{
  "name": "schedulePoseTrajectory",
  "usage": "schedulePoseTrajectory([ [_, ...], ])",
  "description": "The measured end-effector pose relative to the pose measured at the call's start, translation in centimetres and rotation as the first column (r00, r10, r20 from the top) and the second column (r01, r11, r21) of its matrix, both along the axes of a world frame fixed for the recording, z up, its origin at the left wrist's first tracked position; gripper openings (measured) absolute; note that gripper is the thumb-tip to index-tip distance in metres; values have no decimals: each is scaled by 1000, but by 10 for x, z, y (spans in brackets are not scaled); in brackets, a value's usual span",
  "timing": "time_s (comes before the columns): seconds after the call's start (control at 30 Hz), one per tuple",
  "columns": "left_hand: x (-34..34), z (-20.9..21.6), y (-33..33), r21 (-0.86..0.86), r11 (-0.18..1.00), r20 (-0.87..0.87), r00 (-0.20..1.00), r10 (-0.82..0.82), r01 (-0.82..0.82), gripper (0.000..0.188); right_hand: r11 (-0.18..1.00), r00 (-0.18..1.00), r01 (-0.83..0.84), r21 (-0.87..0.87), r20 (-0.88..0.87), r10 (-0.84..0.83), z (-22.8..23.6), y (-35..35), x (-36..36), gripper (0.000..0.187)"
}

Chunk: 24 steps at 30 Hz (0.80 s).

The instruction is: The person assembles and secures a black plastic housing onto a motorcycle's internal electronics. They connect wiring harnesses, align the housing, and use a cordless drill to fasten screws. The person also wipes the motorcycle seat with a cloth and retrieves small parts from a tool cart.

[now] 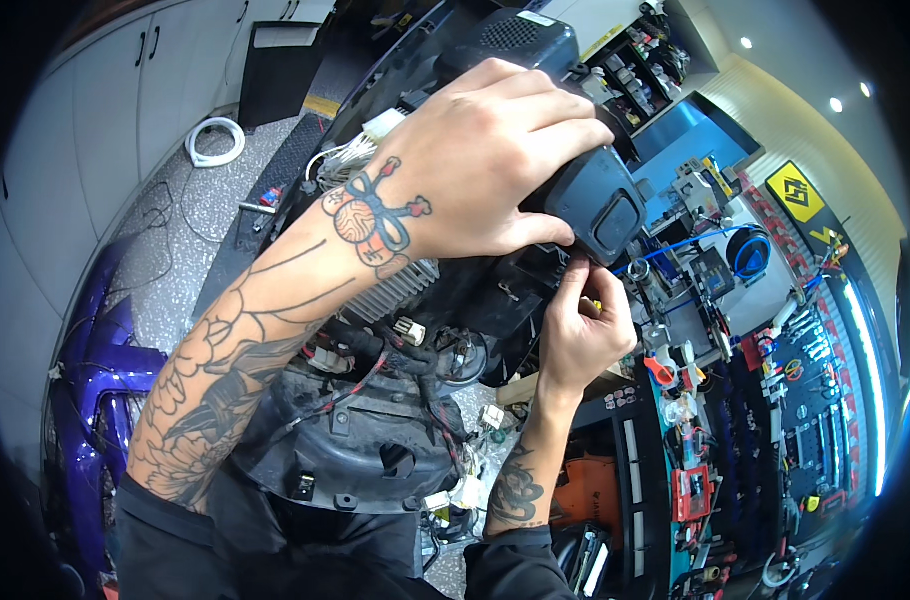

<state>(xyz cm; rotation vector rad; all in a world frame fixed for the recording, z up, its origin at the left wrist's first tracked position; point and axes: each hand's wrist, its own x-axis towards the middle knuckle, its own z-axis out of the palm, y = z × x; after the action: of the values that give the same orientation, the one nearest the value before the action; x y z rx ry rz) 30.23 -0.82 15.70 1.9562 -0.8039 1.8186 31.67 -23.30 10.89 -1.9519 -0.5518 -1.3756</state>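
Note:
My left hand [505, 160] reaches over a dark grey plastic housing [607, 205] with a rounded rectangular recess. Its fingers bend over the top and its thumb presses near the lower edge. Just below that edge my right hand [587, 325] is closed in a pinch, its fingertips touching the housing's underside; whatever lies between them is hidden. Behind my left hand stands a black part with a round grille [510, 35]. Beneath both hands lies a partly stripped vehicle body with a black plastic cover [365, 440], loose wires and a white connector [409, 331].
Purple body panels [125, 385] lie at the left by white cabinets [105, 110]. A coiled white hose [215, 142] rests on the speckled floor. On the right are a crowded workbench [710, 270], a coiled blue hose [748, 252] and a wall rack of hand tools [810, 370].

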Motion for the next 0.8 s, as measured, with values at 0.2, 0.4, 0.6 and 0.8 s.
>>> schedulePoseTrajectory([
  [0.2,-1,1,1,8,1000,6,1000,-25,25,80,999,999,-8,37,-36,10,0,-1,0,9],
  [0.4,0,1,1,13,1000,10,1000,-9,9,79,997,998,-61,51,-19,62,-1,1,0,8],
  [0.6,0,1,0,3,1000,1,1000,-5,5,79,1000,1000,1,4,-20,-1,-1,1,0,7],
  [0.8,2,3,3,28,1000,13,1000,0,0,80,997,998,-53,49,19,52,0,4,2,12],
])
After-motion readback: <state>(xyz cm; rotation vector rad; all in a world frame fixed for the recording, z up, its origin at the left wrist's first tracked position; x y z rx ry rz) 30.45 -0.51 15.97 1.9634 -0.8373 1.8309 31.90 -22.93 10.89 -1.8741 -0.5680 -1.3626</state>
